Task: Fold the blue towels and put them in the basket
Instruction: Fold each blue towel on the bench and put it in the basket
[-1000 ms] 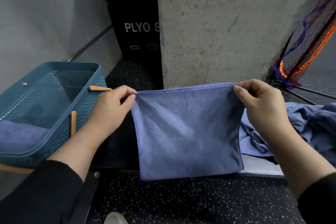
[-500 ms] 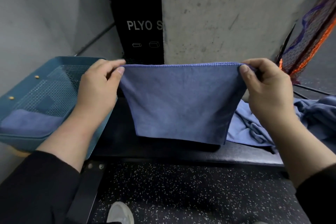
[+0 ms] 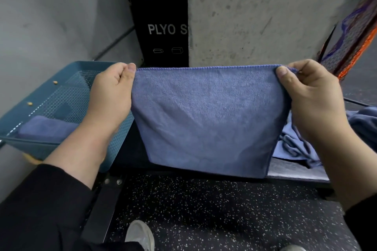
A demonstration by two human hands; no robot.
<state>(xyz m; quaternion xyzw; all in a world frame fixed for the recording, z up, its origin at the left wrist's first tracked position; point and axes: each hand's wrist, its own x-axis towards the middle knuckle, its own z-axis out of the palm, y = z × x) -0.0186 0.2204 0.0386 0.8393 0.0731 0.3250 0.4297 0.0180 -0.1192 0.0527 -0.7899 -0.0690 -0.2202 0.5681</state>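
Note:
A blue towel (image 3: 206,116) hangs stretched flat in front of me, its lower edge over the dark bench (image 3: 295,173). My left hand (image 3: 111,96) pinches its top left corner and my right hand (image 3: 312,100) pinches its top right corner. A teal mesh basket (image 3: 61,91) stands at the left, partly behind my left forearm, with a folded blue towel (image 3: 47,128) lying inside. A crumpled heap of blue towels (image 3: 295,144) lies on the bench at the right, partly hidden by my right arm.
A concrete pillar (image 3: 265,12) rises straight ahead, with a black and green plyo box (image 3: 161,16) to its left. An orange and purple net (image 3: 355,32) hangs at the far right. Speckled black floor (image 3: 214,214) and my shoe (image 3: 140,236) lie below.
Both hands lifted the towel and spread apart, pulling its top edge taut and wider. The towel's lower edge rose from below the bench front to the bench edge.

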